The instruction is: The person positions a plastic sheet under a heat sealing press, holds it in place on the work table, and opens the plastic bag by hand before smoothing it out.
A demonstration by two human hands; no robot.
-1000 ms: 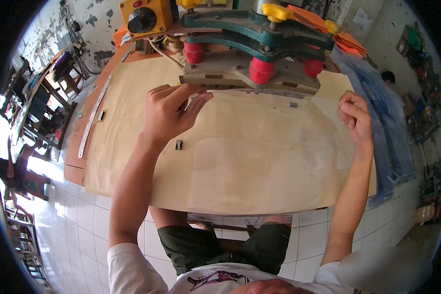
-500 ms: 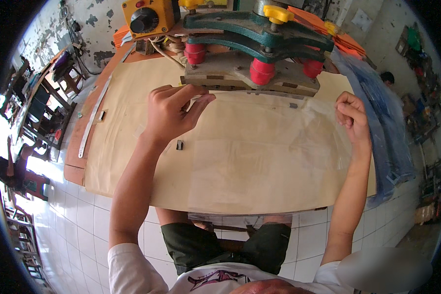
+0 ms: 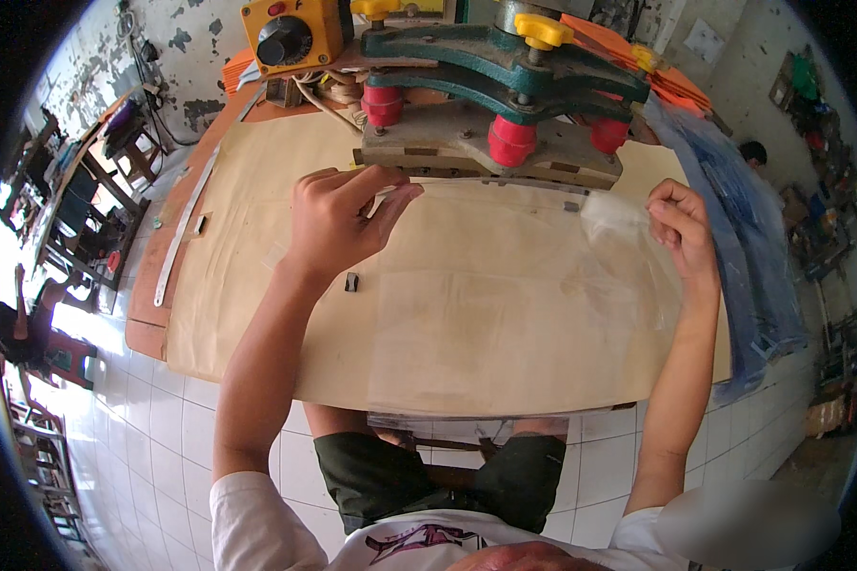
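2 hands (image 3: 338, 224) (image 3: 681, 228), fingers pinching 1 clear, glossy, near-invisible plastic sheet (image 3: 505, 285) flat across tan table (image 3: 248, 285).

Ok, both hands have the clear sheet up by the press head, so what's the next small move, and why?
Probably ease the clear plastic sheet a little further under the press plate. The left hand and right hand each pinch a far corner, and that far edge lies just in front of the plate, seemingly not yet beneath it. The sheet lies flat on the tan table.
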